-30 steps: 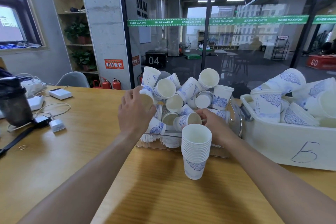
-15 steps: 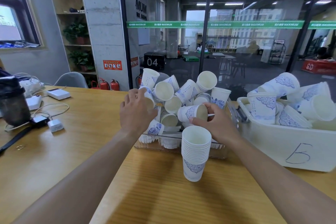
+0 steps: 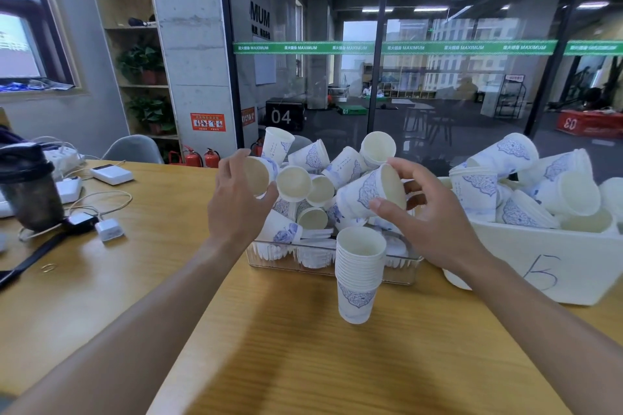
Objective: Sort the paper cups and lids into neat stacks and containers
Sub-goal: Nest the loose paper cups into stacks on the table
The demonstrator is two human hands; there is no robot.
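A clear tray (image 3: 286, 263) at the table's middle holds a heap of white paper cups with blue patterns (image 3: 313, 175) over white lids. My left hand (image 3: 236, 202) grips one cup (image 3: 259, 173) at the heap's left side. My right hand (image 3: 424, 226) holds another cup (image 3: 371, 192) lifted on its side, mouth facing right, above the heap. A nested stack of cups (image 3: 359, 273) stands upright on the table just in front of the tray.
A white bin marked "5" (image 3: 573, 266) full of loose cups sits at the right. A dark tumbler (image 3: 28, 192), chargers and cables (image 3: 101, 212) lie at the left. A glass wall stands behind the table.
My right hand has lifted a cup out of the heap and raised it higher. My left hand has closed round a cup at the heap's left and drawn it up slightly.
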